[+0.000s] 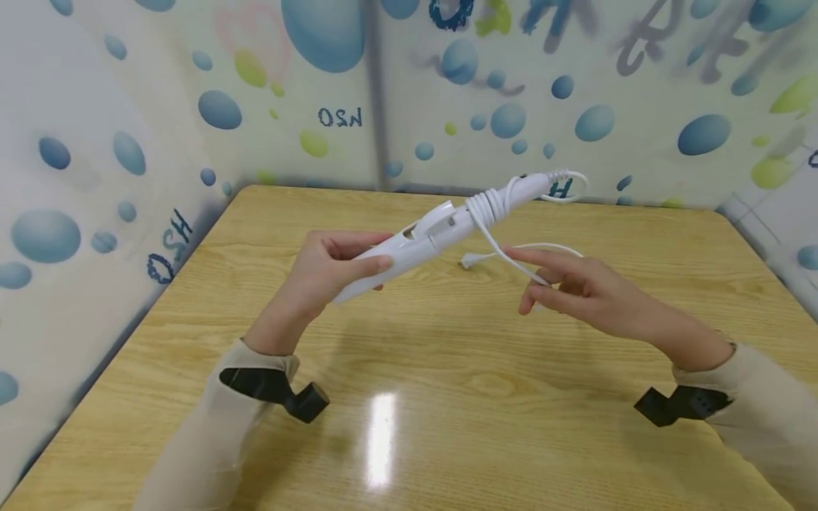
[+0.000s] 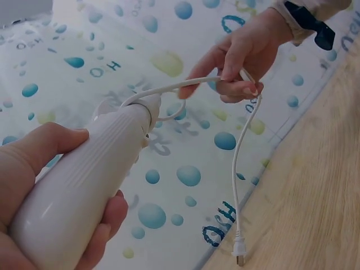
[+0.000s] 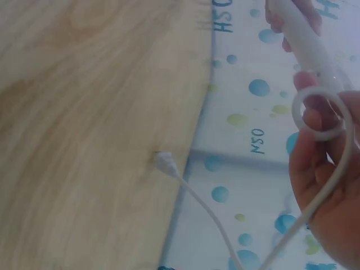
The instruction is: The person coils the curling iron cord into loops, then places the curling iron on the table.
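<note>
My left hand (image 1: 319,273) grips the thick end of a white hair-styling iron (image 1: 409,252), thumb on top, holding it tilted above the table. A lever-like part stands up near its middle. Several turns of white power cord (image 1: 491,206) are wound round the thinner end. To the right, my right hand (image 1: 594,294) pinches the cord between thumb and curled fingers, the index finger extended. From this hand the free cord hangs down to a two-pin plug (image 2: 239,247) in the left wrist view. A loop of cord (image 3: 301,222) crosses the hand in the right wrist view.
Below both hands lies a wooden table (image 1: 447,397) with a bright light reflection. Patterned walls (image 1: 530,85) with blue and green drops stand behind it and at the left. Each wrist carries a black camera mount (image 1: 275,390).
</note>
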Tool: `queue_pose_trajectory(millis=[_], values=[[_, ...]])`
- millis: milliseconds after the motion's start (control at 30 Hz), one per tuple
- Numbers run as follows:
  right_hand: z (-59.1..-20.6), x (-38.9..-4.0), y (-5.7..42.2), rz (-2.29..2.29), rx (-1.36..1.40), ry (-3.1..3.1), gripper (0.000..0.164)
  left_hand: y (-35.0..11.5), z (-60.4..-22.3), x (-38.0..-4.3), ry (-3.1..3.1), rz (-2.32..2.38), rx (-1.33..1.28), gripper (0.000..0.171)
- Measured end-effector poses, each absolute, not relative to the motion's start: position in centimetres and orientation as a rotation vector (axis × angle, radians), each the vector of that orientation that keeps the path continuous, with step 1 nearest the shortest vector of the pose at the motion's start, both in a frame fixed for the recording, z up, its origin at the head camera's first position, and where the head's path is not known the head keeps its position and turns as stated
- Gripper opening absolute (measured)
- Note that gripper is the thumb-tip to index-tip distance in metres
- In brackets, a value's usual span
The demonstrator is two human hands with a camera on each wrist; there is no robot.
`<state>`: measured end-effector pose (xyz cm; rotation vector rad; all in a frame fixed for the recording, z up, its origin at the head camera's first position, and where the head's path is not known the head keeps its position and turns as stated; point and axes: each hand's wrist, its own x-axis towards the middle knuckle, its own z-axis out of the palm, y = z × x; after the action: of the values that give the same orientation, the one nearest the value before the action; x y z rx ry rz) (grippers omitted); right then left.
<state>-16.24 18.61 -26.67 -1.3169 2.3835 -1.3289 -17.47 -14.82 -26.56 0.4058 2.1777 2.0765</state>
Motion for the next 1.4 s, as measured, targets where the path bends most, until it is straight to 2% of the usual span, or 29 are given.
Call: queue_pose_trajectory(millis=[200,333,433,667,900,1100,1267,1400], values=[[-28.2,-16.1,18.3,-1.393,-1.198,2.317,0.021,-15.2,-26.8,-17.7,2.152,2.099,0.384,0.029],[-28.6,-16.2,18.3,-1.401,-1.146,2.161,0.014,-15.6,-26.9,-17.8,2.154,2.106,0.379,0.025],[-28.9,-16.3,18.3,-1.408,-1.092,2.051,0.016,-16.0,-26.9,-17.9,2.159,2.110,0.375,0.024],[-29.1,-16.3,18.6,-1.360,-1.057,2.127,0.033,-17.1,-26.8,-18.3,2.176,2.117,0.327,0.022],[-30.1,-16.9,19.5,-1.393,-1.103,2.152,0.032,-17.8,-26.8,-18.4,2.089,2.208,0.343,0.021],[-31.5,-18.5,19.8,-1.415,-1.186,2.044,0.032,-17.3,-26.8,-18.0,1.991,2.224,0.473,0.028],[-32.2,-20.3,20.0,-1.298,-1.113,2.082,0.024,-16.6,-26.8,-17.7,1.906,2.170,0.619,0.026],[-32.4,-21.6,19.7,-1.255,-1.040,2.092,0.025,-16.5,-26.9,-17.6,1.858,2.103,0.728,0.023]])
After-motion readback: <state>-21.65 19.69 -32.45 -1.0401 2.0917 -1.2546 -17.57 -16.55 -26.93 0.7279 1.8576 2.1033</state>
